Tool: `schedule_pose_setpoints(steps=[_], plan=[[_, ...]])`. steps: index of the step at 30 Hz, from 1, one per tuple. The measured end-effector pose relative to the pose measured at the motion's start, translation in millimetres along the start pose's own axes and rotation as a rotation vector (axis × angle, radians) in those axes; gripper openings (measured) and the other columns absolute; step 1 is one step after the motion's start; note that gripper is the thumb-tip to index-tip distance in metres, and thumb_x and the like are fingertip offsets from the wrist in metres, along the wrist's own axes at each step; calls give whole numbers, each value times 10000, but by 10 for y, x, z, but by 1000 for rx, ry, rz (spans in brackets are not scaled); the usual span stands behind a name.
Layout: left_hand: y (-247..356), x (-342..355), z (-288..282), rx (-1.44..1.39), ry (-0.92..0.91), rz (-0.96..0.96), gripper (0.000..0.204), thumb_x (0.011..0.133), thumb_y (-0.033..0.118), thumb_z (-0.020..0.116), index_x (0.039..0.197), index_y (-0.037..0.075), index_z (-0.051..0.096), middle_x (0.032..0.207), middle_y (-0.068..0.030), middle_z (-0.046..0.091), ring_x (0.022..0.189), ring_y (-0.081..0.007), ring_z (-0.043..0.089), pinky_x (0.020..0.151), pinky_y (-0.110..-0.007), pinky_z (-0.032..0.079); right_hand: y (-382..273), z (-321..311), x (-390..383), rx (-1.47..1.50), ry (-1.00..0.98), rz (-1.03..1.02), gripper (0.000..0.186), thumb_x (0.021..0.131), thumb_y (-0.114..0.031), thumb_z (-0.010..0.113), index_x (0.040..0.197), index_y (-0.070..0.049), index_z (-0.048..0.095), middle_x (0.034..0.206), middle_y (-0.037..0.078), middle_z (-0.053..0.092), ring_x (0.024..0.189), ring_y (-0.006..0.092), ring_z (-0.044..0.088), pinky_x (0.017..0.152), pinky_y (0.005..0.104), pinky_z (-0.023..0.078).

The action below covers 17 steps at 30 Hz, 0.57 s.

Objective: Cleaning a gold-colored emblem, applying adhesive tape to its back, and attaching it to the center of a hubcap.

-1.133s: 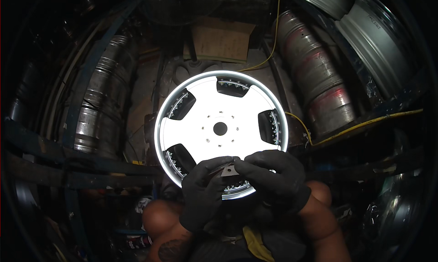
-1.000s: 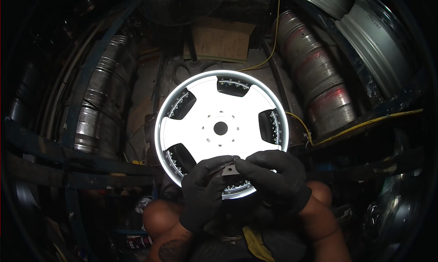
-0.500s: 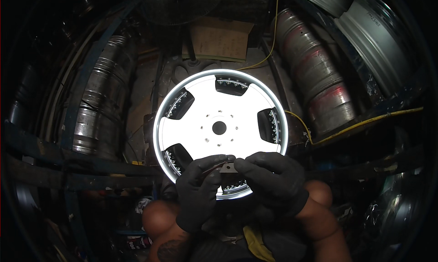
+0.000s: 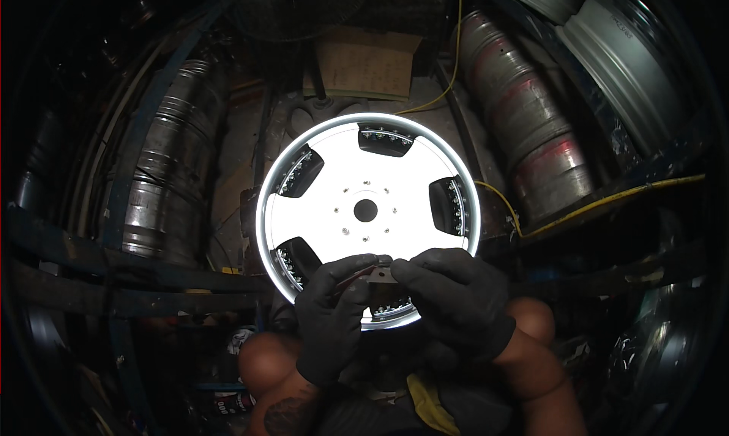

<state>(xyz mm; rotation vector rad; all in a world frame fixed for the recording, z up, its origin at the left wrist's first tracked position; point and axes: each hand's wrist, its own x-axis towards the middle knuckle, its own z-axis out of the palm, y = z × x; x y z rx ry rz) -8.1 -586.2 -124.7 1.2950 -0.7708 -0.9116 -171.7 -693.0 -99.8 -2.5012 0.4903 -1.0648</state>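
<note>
Far left, one stack of dull metal barrels [image 4: 163,178] stands in the gloom behind dark blue bars. Moving in, the white wheel [image 4: 370,208] takes the centre of the view, face up and brightly lit: one wheel, one centre hole, five dark windows around its face, the nearest mostly hidden by the hands. Down at its near rim sit two hands, both in black gloves. The left hand [image 4: 332,314] has its fingers curled in, pinched on a small grey piece [image 4: 377,272] that lies right over the wheel's lower edge. The right hand [image 4: 453,299] meets it from the other side, fingertips closed on the same piece, so the two hands touch across it. What the piece is cannot be told; it is too small. Behind the wheel lies one flat cardboard sheet [image 4: 370,62]. On the right, a yellow cable [image 4: 607,201] runs past a second stack of barrels [image 4: 524,117], with red marks on them.
</note>
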Motion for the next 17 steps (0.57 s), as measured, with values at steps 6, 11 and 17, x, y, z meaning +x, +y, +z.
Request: schedule_pose_setpoints(steps=[6,11,17], plan=[[13,3,20,-3,5,1,254,1027,154,624,1205,-26,649,1172,-167,725,1109,-231,695,971,-355,554,8,-4,-27,-22,3,19,465,741,-109,783,1201,-79,728,991,99,693,810,263,720,624,364,568],[-3,11,-3,25,19,4,262,1033,178,622,1202,-18,656,1154,-161,731,1085,-229,705,958,-346,555,18,-16,3,8,-40,40,461,748,-168,812,1193,-76,732,998,103,697,826,267,725,640,367,573],[7,25,-53,79,-9,20,297,1026,234,649,1205,-3,669,1158,-144,729,1098,-233,701,958,-351,554,90,29,-31,41,-30,7,475,767,-200,824,1215,-78,729,1026,126,700,842,281,728,675,372,587]])
